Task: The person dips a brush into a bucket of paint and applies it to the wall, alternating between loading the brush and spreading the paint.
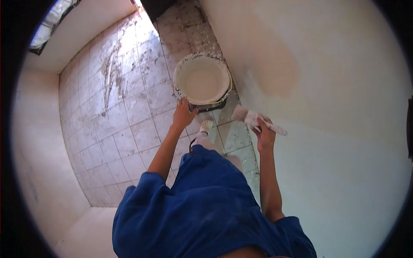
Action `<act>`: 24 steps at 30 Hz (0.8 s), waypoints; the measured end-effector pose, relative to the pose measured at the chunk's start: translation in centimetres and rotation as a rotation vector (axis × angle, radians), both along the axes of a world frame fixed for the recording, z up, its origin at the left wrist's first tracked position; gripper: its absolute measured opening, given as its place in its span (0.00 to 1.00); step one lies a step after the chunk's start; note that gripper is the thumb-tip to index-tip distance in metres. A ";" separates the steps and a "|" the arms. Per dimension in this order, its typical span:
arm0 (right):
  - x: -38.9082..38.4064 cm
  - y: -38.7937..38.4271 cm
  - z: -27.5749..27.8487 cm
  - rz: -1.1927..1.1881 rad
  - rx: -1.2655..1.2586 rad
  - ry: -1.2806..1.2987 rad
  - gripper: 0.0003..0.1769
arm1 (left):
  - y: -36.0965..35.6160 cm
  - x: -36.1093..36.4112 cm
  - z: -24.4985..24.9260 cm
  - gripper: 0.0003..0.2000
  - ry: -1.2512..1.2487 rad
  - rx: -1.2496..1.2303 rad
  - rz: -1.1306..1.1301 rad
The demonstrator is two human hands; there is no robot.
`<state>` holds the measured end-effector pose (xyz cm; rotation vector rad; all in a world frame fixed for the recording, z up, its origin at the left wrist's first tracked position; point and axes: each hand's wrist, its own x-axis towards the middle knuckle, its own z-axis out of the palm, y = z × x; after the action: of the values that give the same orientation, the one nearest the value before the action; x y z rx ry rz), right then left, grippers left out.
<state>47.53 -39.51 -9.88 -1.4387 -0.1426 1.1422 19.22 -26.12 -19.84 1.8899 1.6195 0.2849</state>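
A round bucket (pixel 202 81) with a crusted rim holds pale, creamy liquid. My left hand (pixel 185 114) is at the bucket's near rim, with its fingers closed on the edge. In my right hand (pixel 265 134) is a wide brush (pixel 254 119), gripped by its whitened handle. The bristles point left, toward the bucket, and are apart from it. The brush is close beside the right wall (pixel 327 163).
Tiled floor (pixel 129 124) with splatters and smears stretches left of the bucket. A long thin streak or strip (pixel 108 84) lies there. The right wall has a darker, tan patch. A dark object (pixel 157 8) stands at the top, and my shoe (pixel 206 126) is below the bucket.
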 end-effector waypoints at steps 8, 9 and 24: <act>-2.8 11.4 -6.3 0.383 -0.017 -0.204 0.20 | 3.5 -0.6 -7.6 0.51 0.117 0.034 0.092; -2.8 12.7 -7.7 0.469 0.011 -0.326 0.19 | 3.5 -0.5 -8.3 0.51 0.102 0.018 0.109; -6.5 28.1 -29.3 1.429 -0.118 -1.131 0.15 | 3.6 0.4 -6.5 0.54 0.050 -0.114 0.266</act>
<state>41.02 -11.39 -39.16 -1.9288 -2.1774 1.1751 19.64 -22.55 -26.36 1.6092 1.8826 0.2510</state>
